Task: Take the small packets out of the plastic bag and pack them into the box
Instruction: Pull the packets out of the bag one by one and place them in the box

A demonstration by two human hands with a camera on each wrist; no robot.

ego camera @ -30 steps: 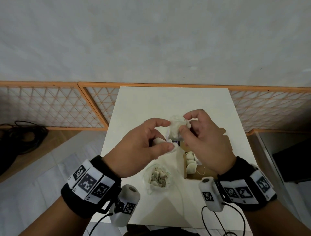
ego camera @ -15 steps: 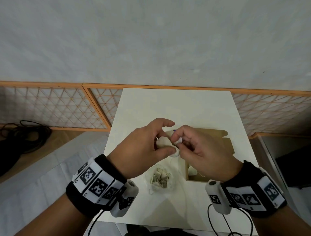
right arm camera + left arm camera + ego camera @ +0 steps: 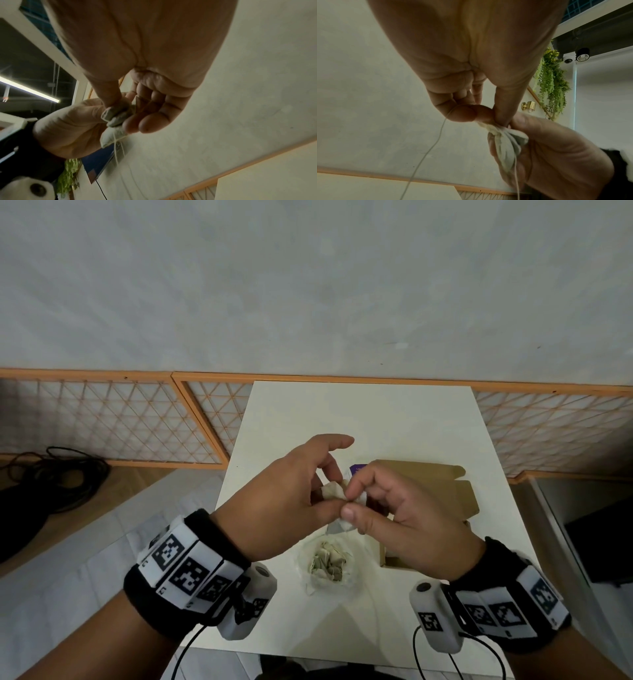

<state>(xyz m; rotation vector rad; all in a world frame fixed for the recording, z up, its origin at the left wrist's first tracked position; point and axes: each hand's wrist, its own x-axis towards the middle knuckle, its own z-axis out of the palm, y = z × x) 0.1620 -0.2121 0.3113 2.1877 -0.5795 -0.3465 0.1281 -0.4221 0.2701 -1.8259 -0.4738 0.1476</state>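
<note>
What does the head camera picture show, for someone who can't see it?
Both hands, left hand and right hand, pinch small white packets above a white table. Below them sit a plastic bag of packets and an open cardboard box.

Two hands (image 3: 346, 505), one plastic bag (image 3: 329, 568), one box (image 3: 442, 491), one table (image 3: 359, 419).

My left hand (image 3: 287, 501) and right hand (image 3: 404, 518) meet in front of me, raised, thumbs nearly touching. Each pinches between thumb and forefinger; my left index finger sticks out straight, my right fingers curl loosely inward.
</note>
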